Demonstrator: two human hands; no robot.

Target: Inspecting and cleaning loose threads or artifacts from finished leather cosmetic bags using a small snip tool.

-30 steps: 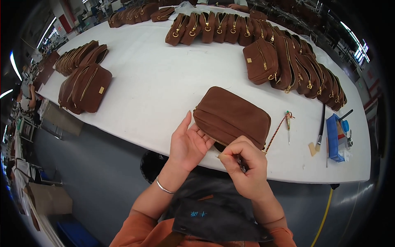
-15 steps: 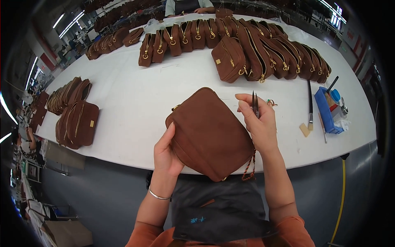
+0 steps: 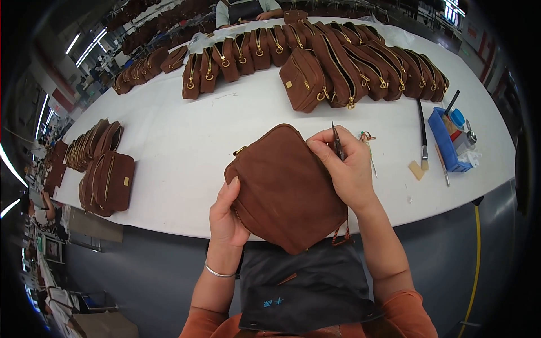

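Held up in front of me, above the table's near edge, is a brown zippered bag (image 3: 287,191) with its plain side facing me. My left hand (image 3: 227,219) grips its left edge, thumb on the front and the other fingers hidden behind. At the upper right edge, my right hand (image 3: 355,174) has thumb and forefinger pinched together. Whether thread is caught in that pinch is too small to tell. A pair of dark thread snips (image 3: 337,142) sits in the same hand, blades pointing up. Below that hand dangles a red-and-black braided cord (image 3: 341,234).
Rows of brown bags (image 3: 338,70) with brass zippers line the far side; another stack (image 3: 107,180) stands at left. A blue tray (image 3: 448,143) of tools, a brush (image 3: 422,129) and a tan block (image 3: 416,170) lie right. Across the white table (image 3: 169,169), a person (image 3: 248,11) sits.
My right hand has moved left to the bag's upper edge, its thumb and forefinger now pinching there. The snips have moved with it. My left hand keeps its hold.
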